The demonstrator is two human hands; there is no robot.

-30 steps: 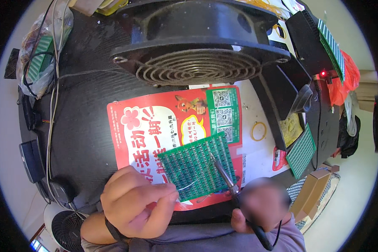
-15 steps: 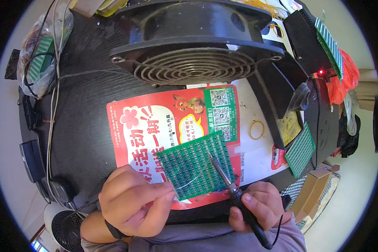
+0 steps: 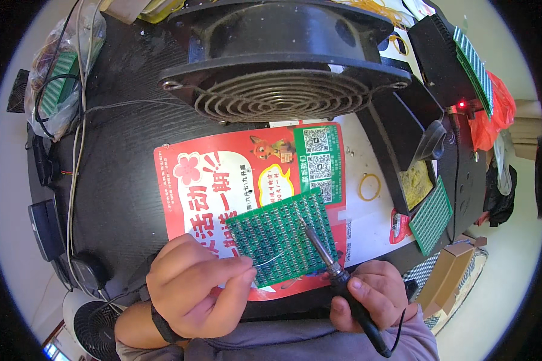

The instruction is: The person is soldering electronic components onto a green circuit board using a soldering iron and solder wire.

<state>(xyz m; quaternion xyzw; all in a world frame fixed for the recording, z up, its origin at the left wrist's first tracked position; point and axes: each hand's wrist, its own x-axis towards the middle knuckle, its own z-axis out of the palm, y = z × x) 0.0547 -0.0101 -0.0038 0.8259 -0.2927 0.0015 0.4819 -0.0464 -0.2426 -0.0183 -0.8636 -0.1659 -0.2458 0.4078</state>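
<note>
Left hand point(image 3: 202, 286): pinches wire point(image 3: 268, 261), apparently leaving its end free over the board point(image 3: 283, 237).
Right hand point(image 3: 370, 296): grips iron point(image 3: 336, 277) by its handle, presumably away from heat, tip at the board.
Board: between and beyond both hands, over the flyer point(image 3: 223, 157).

The left hand point(image 3: 199, 286) forms a fingertip pinch while the right hand point(image 3: 376, 295) curls closed.

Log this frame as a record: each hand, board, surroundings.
left hand: pinches thin wire over the board
right hand: grips soldering iron
board: green, over red sheet
iron tip: at or just above board; contact unclear
ahead: black fan
right side: second green board, yellow pad
left side: clear bag
</note>
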